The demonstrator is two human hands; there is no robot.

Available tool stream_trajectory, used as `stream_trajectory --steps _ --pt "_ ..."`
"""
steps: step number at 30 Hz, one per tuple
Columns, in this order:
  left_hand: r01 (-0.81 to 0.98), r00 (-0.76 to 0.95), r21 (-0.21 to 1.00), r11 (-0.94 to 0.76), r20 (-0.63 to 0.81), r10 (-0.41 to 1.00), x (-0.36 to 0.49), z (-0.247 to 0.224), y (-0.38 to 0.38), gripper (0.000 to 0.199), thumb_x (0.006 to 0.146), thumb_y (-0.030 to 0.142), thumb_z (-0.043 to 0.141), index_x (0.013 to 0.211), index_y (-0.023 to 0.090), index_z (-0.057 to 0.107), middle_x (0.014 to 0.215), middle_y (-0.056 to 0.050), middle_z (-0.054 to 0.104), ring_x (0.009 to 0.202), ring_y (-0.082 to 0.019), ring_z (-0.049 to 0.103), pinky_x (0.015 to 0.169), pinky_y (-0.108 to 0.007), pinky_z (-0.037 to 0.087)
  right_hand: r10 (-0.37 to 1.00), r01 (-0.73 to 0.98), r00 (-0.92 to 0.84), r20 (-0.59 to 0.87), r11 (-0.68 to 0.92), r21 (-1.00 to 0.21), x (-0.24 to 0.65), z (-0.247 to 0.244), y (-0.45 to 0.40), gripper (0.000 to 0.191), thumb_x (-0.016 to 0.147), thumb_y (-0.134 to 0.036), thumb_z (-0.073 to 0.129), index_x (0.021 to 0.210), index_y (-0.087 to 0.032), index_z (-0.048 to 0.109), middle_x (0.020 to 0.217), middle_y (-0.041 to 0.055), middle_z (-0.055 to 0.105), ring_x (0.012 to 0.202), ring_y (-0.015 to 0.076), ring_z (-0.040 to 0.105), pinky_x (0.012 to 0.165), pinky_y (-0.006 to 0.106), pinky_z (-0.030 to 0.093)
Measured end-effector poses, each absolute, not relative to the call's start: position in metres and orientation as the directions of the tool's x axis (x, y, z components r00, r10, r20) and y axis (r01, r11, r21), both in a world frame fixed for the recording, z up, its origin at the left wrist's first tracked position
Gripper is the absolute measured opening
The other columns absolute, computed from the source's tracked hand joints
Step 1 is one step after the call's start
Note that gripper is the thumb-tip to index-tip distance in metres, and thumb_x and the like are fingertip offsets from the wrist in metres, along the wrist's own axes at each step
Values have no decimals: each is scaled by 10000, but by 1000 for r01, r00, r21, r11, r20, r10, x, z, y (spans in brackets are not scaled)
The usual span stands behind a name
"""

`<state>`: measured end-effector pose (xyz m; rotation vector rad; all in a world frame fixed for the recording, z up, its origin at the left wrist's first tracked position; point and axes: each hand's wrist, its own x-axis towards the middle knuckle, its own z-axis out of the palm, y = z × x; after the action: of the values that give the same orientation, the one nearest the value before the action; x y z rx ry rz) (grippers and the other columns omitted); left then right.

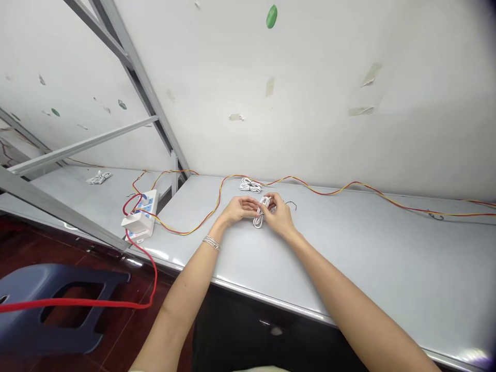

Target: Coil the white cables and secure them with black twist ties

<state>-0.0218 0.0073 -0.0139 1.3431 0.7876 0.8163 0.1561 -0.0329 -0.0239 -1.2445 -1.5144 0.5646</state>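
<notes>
Head view: held a coiled white cable (259, 221) just above the grey tabletop (349, 263), between left hand (238, 209) and right hand (279, 217). Pinched the coil's upper part between right thumb and bent forefinger, with the other right fingers curled partly out of sight behind. Had left fingers bent and close together, reaching the coil's left side with the tips; could not tell whether the left thumb closed on it. Let the coil's lower loops hang below the fingertips. Wore a silver bracelet (211, 242) on the left wrist.

Saw a second white cable bundle (250, 185), bound round its middle with a dark tie, lying just behind the hands. Spotted a thin black tie (291, 203) beside the right hand, and another bent dark tie (436, 216) well apart on the right. Saw a twisted red-and-yellow wire (219, 201) wind along the back of the table, then curve forward towards a white power strip (152, 202) with blue sockets on the left. Noticed a white adapter (137, 222) on the strip, and a thick red cable (155, 274) looping down past the table edge, over a blue plastic stool (89, 274). Found a third white cable bundle (99, 177) farther left, beyond a slanting grey metal frame (143, 85). Faced a white wall panel (310, 139) with tape scraps and a green mark (272, 16).
</notes>
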Motion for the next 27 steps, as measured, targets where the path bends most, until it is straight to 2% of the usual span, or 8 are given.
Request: stream_trajectory --steps 3,7,9,12,14,17,22,27 --pt "-74 492 996 42 0 870 -20 -15 7 523 494 245 975 924 111 709 835 -48 705 784 -155 675 800 -320 529 929 351 109 353 297 -888 155 -23 -32 423 812 -498 682 1084 -190 582 772 30 663 677 196 630 659 332 511" --pt "-110 442 994 18 33 896 -18 -15 8 501 526 281 964 912 114 691 822 -53 717 799 -172 690 821 -340 532 966 184 170 193 162 -970 155 -19 -30 529 730 -518 746 1116 -189 593 728 7 637 595 182 618 552 309 488" --pt "-119 418 993 13 39 908 -18 -15 8 496 529 287 962 907 118 689 828 -58 724 805 -179 695 827 -348 531 982 122 151 112 94 -988 156 -15 -31 497 722 -534 749 1051 -182 627 719 15 644 566 173 600 512 296 459" --pt "-128 408 992 11 43 912 -18 -15 9 490 528 288 962 900 121 689 868 -77 740 827 -197 705 841 -361 530 997 112 67 37 29 -993 157 -8 -35 428 736 -581 737 852 -177 657 664 26 648 508 153 549 489 292 431" --pt "-133 414 991 0 56 909 -18 -16 8 493 528 288 963 901 117 689 881 -83 744 837 -204 711 853 -366 530 999 142 35 35 29 -989 157 -5 -38 425 733 -596 745 764 -186 637 618 23 643 487 157 551 488 295 432" --pt "-127 427 992 -17 71 901 -17 -18 8 485 533 291 960 890 112 685 883 -84 743 837 -202 714 851 -359 533 997 228 37 68 57 -972 157 -6 -39 412 743 -586 748 729 -202 598 571 13 632 459 177 579 469 292 424" --pt "-86 431 995 -42 75 899 -14 -21 9 453 546 304 949 864 112 689 881 -91 742 817 -191 707 810 -328 537 997 286 13 78 71 -956 158 -12 -35 340 813 -525 690 749 -211 577 574 24 650 493 203 637 497 292 455" --pt "-49 448 994 -97 109 887 -14 -21 10 456 570 329 940 882 105 694 834 -71 724 775 -169 692 771 -305 539 993 323 -29 113 116 -939 159 -17 -31 283 843 -477 642 809 -201 593 586 19 649 516 195 632 521 284 456"
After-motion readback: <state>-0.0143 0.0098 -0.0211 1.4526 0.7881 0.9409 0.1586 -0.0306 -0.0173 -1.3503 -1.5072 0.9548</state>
